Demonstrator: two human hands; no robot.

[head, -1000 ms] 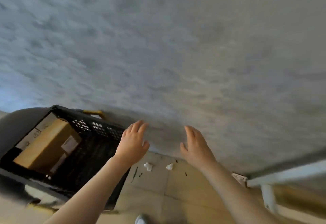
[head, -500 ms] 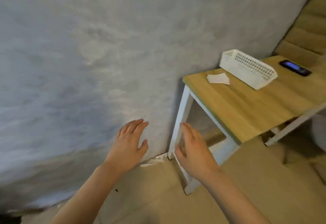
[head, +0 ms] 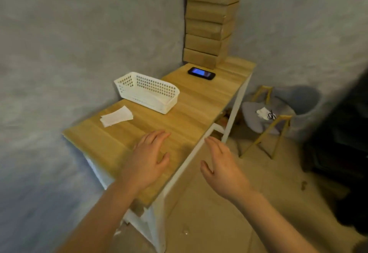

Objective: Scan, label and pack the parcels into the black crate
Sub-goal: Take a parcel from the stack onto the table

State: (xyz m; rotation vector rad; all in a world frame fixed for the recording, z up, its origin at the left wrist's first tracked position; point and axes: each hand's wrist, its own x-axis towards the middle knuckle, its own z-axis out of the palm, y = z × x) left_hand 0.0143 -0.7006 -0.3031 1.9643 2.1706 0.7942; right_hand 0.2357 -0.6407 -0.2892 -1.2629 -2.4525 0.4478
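Reaching empty: your left hand (head: 148, 162) and right hand (head: 223, 170) flat-fingered over wooden-topped white table (head: 195, 101). Stacked brown cardboard parcels (head: 209, 25) at far end. Fetch top one, probably; black crate unseen.

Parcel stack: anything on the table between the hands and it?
Partly. The white basket and phone lie on the table between the open left hand, right hand and the parcel stack. Both are low; reaching over looks feasible.
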